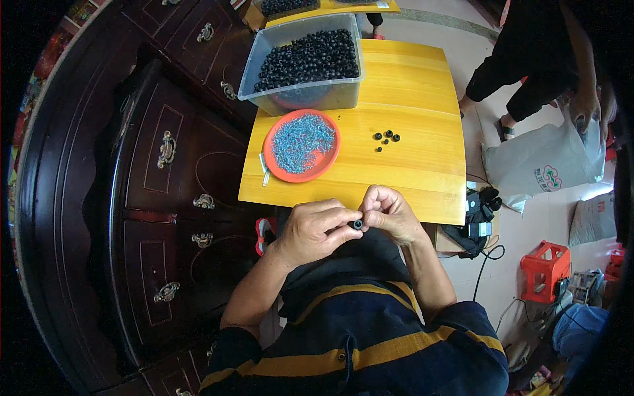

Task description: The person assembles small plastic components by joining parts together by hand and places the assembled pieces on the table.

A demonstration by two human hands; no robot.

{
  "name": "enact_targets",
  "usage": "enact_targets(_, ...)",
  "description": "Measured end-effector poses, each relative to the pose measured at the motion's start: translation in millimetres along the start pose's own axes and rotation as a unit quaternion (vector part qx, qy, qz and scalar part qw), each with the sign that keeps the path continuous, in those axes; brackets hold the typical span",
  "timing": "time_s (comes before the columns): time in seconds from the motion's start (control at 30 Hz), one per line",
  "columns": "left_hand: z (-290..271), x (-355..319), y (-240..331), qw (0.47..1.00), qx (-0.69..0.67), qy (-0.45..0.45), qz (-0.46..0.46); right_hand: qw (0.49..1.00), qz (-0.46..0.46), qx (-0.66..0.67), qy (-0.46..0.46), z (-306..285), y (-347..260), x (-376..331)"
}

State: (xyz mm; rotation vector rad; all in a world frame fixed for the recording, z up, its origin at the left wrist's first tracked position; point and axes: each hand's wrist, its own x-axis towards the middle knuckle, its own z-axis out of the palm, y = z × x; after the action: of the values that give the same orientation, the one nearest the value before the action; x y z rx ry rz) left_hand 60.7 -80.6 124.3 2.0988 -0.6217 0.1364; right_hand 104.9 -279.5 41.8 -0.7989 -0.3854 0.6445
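Note:
My left hand (316,231) pinches a small black ring-shaped part (357,224) between thumb and fingers, just off the table's near edge. Its round opening faces up. Close against it, my right hand (392,216) has thumb and forefinger pressed together; whatever lies between them is too small to make out. Beyond my hands, an orange-red plate (323,163) bears a heap of tiny bluish-silver pieces (300,140). Several loose black parts (387,136) lie on the yellow table (413,175), right of the plate.
A clear plastic tub (340,94) full of black parts stands at the table's far left. Dark wooden drawers (165,148) line the left side. At the right, another person (528,53) handles a white sack (538,162). A red stool (545,270) and cables are on the floor.

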Motion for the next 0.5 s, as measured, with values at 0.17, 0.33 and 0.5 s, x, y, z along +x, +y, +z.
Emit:
enact_targets(0.17,0.7,0.0,-2.3,1.0,-0.014,0.003,-0.002,1.0,0.017,-0.007,-0.013,-1.9,-6.4,1.0)
enact_targets(0.33,1.4,0.3,-4.0,1.0,-0.014,0.002,0.008,1.0,0.024,-0.004,-0.002,-0.5,-4.9,1.8)
enact_targets(0.5,5.1,-1.2,-10.3,1.0,-0.011,0.012,0.008,0.999,0.027,0.016,0.01,-1.4,-1.9,2.8)
